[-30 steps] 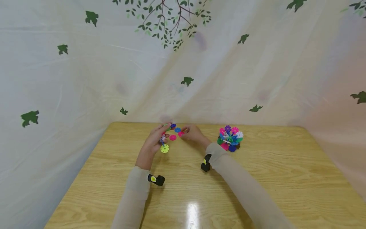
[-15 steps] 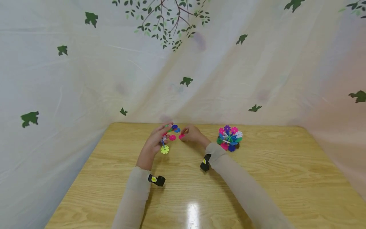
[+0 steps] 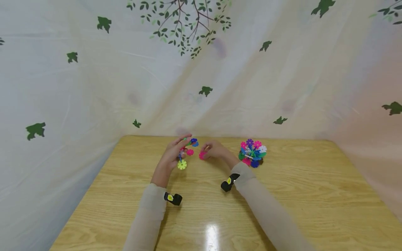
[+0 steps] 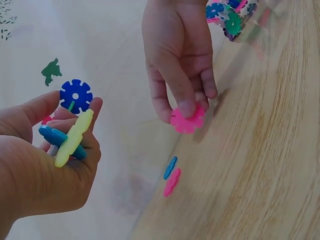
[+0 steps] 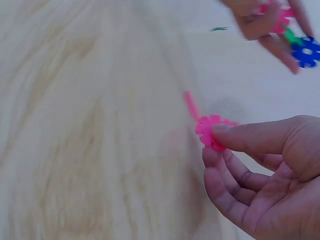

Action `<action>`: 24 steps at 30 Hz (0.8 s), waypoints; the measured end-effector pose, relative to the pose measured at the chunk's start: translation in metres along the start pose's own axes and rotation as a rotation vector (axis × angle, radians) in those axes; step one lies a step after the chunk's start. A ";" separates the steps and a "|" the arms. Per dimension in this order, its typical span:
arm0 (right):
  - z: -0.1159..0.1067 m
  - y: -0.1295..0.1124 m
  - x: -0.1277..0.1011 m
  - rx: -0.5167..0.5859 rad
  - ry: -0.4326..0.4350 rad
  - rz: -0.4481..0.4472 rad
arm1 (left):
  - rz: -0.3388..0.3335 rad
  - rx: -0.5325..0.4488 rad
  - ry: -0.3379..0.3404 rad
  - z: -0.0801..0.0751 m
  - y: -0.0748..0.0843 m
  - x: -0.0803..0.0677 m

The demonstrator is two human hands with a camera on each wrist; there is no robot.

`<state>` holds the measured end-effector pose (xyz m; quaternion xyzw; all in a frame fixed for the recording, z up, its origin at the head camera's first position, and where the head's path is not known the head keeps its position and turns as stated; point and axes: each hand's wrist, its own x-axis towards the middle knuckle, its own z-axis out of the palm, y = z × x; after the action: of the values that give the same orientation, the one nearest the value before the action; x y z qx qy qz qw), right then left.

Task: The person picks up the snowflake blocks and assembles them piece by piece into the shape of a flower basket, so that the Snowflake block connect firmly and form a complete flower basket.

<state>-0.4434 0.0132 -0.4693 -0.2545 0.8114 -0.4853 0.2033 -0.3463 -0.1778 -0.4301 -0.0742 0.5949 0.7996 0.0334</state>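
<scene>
My left hand (image 3: pixel 172 155) holds a cluster of joined snowflake discs, the notched plastic building pieces. It includes a yellow disc (image 4: pixel 75 139), a teal disc (image 4: pixel 52 135) and a dark blue disc (image 4: pixel 76 96); fingers hide part of it. Between thumb and fingertips, my right hand (image 3: pixel 216 150) pinches a pink snowflake disc (image 5: pixel 212 132), apart from that cluster. A loose pink disc (image 4: pixel 172 182) and a loose blue disc (image 4: pixel 170 168) lie on the table between the two hands.
A built ball of many-coloured snowflake discs (image 3: pixel 252 152) sits on the wooden table (image 3: pixel 298 195), right of my right hand. Behind the table's far edge hangs a pale cloth (image 3: pixel 163 87) printed with leaves and birds.
My right hand has picked up the pink disc from beside the loose blue one and drawn it slightly right and nearer. The left hand stays almost in place with its cluster.
</scene>
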 end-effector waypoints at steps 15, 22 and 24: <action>-0.010 -0.023 -0.025 0.352 0.164 -0.083 | 0.004 -0.022 0.015 -0.001 -0.002 0.001; -0.007 -0.032 -0.028 0.433 0.231 -0.184 | 0.012 -0.004 0.022 -0.002 -0.001 0.002; -0.006 -0.034 -0.029 0.450 0.243 -0.196 | 0.015 0.010 0.019 -0.002 -0.001 0.002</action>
<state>-0.4165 0.0217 -0.4344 -0.2200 0.6732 -0.6977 0.1079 -0.3481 -0.1790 -0.4319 -0.0770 0.5997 0.7962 0.0223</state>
